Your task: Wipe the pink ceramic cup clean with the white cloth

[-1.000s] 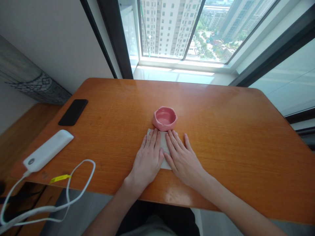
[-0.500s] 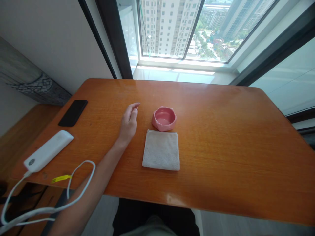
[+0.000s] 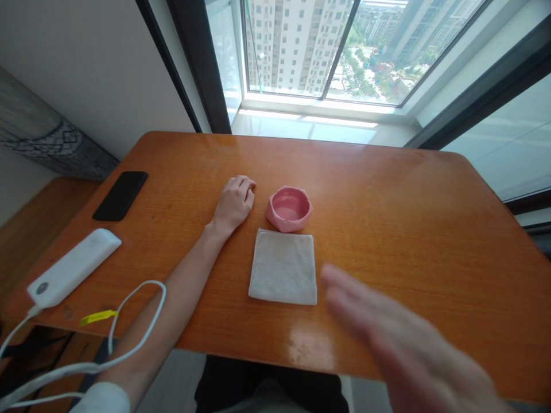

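Note:
My left hand (image 3: pixel 236 201) lies on the wooden table, loosely closed with its fingers curled down and nothing visible in them. Just to its right, apart from it, stands a pink faceted bowl (image 3: pixel 290 209) that looks vacant inside. Directly in front of the bowl lies a folded light grey cloth (image 3: pixel 283 268), roughly square and flat. Close to the camera at lower right, my right hand (image 3: pixel 413 338) hovers over the table, smeared by motion. Its fingers are stretched out toward the cloth, touching nothing that I can see.
On the left of the wooden table (image 3: pixel 408 241) lie a black phone (image 3: pixel 120 196) and a white power bank (image 3: pixel 75 267). A white cable (image 3: pixel 142 341) with a yellow tag (image 3: pixel 99 317) loops over my left forearm. A window (image 3: pixel 318 51) is behind the table.
My right hand has come into view from the lower right. My left hand has moved slightly right, nearer the bowl, and its fingers have curled down.

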The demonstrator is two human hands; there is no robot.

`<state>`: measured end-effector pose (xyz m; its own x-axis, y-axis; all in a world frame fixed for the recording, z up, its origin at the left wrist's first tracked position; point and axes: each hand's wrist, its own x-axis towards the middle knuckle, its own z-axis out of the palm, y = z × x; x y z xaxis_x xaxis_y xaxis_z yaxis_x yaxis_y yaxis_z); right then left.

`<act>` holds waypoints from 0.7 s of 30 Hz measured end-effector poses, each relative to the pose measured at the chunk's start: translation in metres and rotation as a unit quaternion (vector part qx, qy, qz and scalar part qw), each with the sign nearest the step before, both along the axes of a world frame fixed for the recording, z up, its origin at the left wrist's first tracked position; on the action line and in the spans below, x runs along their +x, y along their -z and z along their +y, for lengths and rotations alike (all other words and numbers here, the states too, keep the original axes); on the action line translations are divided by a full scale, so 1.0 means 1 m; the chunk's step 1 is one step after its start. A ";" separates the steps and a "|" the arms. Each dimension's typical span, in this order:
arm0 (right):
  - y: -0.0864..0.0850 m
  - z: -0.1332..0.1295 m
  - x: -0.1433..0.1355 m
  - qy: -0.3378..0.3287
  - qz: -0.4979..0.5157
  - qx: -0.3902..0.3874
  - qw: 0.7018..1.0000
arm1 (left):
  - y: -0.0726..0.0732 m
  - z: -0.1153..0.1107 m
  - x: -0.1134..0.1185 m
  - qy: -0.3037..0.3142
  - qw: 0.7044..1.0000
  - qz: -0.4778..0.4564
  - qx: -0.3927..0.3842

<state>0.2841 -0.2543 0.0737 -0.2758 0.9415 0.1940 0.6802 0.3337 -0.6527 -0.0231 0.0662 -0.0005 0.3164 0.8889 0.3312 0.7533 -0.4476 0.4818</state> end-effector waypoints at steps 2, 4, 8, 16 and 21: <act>-0.009 0.082 -0.005 0.060 -0.097 0.077 0.990 | -0.003 -0.004 0.000 0.010 0.999 0.052 0.007; -0.002 0.153 -0.007 0.120 -0.171 0.082 0.974 | -0.004 -0.007 0.001 0.002 0.997 0.077 0.009; 0.041 0.221 0.005 0.155 -0.248 0.031 0.956 | 0.000 -0.006 0.002 -0.022 0.995 0.102 -0.007; 0.072 0.218 0.015 0.158 -0.290 0.006 0.944 | 0.004 -0.007 0.000 -0.038 0.991 0.126 -0.023; 0.067 0.221 0.012 0.162 -0.301 0.003 0.940 | 0.003 -0.007 0.000 -0.038 0.992 0.120 -0.017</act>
<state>0.2965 -0.0337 0.0062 -0.0356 0.9944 0.0999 0.9922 0.0471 -0.1157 -0.0232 0.0590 -0.0038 0.3148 0.9225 0.2234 0.8790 -0.3721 0.2980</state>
